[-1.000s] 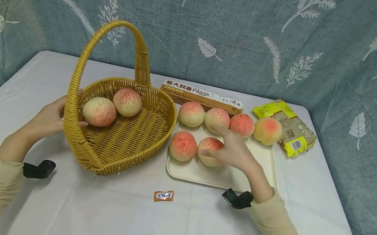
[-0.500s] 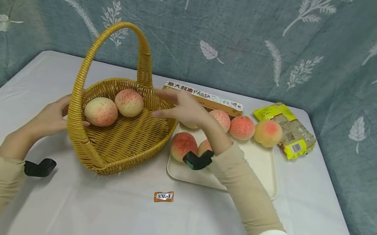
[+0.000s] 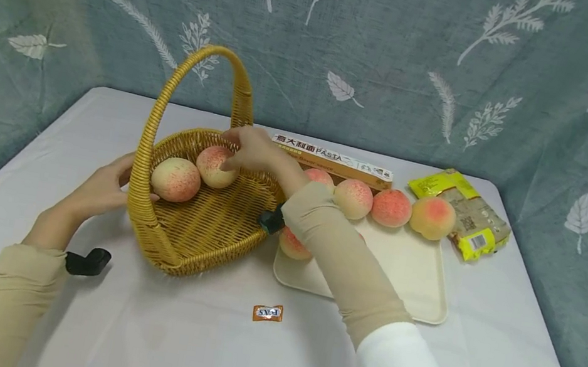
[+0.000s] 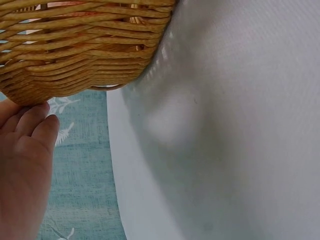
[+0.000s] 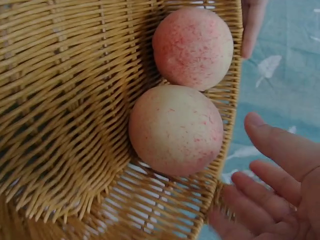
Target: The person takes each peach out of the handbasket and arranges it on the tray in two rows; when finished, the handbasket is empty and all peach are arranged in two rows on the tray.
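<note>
A golden wicker basket (image 3: pixel 192 257) with a tall arched handle stands left of centre on the table. Two peaches lie inside it: a pale one (image 3: pixel 176 179) at its left and a redder-speckled one (image 3: pixel 211 165) behind. My left hand (image 3: pixel 99 189) grips the basket's left side, thumb over the rim and fingers against the outer weave, as the left wrist view partly shows. My right hand (image 3: pixel 255 151) reaches across the back right rim, its fingers overlapping the rear peach in the head view. In the right wrist view its fingers (image 5: pixel 260 200) are spread, beside the peaches and apart from them.
A cream tray (image 3: pixel 416 284) right of the basket bears several peaches, partly hidden by my right sleeve. Behind it lies a pasta box (image 3: pixel 370 171), and a yellow bag (image 3: pixel 471 216) lies at its right. A small orange wrapped sweet (image 3: pixel 267 313) lies in front.
My right hand has moved left, without a peach, from the tray's front peach to the rear peach in the basket. My left hand stays on the basket; the head view has shifted slightly.
</note>
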Available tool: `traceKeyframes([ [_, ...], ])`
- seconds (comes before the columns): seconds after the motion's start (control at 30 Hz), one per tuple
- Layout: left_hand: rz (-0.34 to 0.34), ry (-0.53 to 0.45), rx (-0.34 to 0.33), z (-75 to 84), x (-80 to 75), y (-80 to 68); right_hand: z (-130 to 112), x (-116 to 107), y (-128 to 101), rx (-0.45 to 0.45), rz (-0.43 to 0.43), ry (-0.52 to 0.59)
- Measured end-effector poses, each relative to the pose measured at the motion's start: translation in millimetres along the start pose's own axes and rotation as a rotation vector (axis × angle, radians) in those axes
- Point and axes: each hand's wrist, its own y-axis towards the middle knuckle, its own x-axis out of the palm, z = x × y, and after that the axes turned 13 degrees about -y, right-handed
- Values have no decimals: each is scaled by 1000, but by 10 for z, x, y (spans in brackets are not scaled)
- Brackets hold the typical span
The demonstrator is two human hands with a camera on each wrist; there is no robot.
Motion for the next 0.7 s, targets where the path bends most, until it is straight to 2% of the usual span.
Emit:
traceKeyframes([
  [0.17,9,-10,14,-11,-1,-16,-65,59,103,99,-49,46],
  [0.3,2,-14,29,-29,44,-11,-53,177,144,158,-78,25],
  [0.37,0,-16,42,-29,55,-7,-61,230,160,166,-66,-16],
  [0.53,-9,-28,23,-15,27,-11,-124,298,194,175,-27,-144],
  [0.7,-2,-10,22,-17,13,-10,-203,354,209,223,-18,-127],
])
